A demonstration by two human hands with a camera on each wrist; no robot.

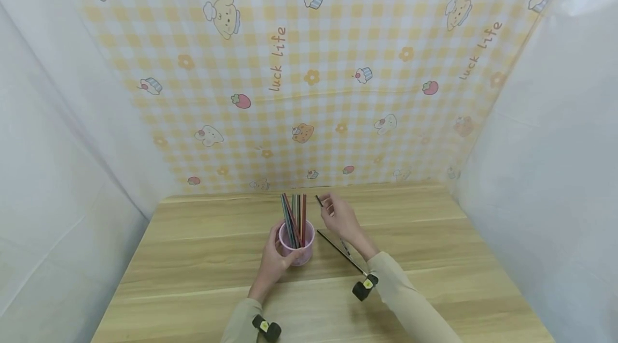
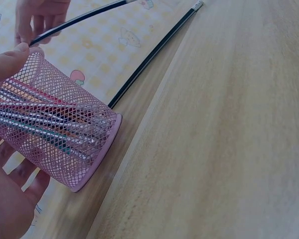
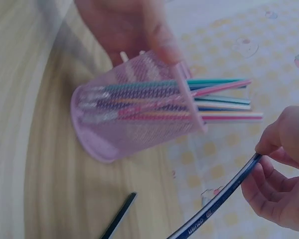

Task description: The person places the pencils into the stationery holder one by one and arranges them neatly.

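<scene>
A pink mesh pencil cup [image 1: 304, 258] stands on the table, with several coloured pencils [image 1: 299, 219] leaning inside it. My left hand [image 1: 273, 261] holds the cup from its left side, thumb on the near wall and fingers around the far one. To the right of the cup, my right hand [image 1: 340, 218] pinches a dark pencil [image 3: 214, 201] near one end. That pencil slants downward and carries pale lettering. A second dark pencil [image 1: 341, 253] lies on the table under the right forearm, one end near the cup.
The wood-grain table [image 1: 193, 257] meets a yellow checked cloth [image 1: 309, 117] with cartoon prints at its back edge. White sheets [image 1: 58, 171] hang on both sides. A small black device [image 1: 365, 287] is strapped to each wrist.
</scene>
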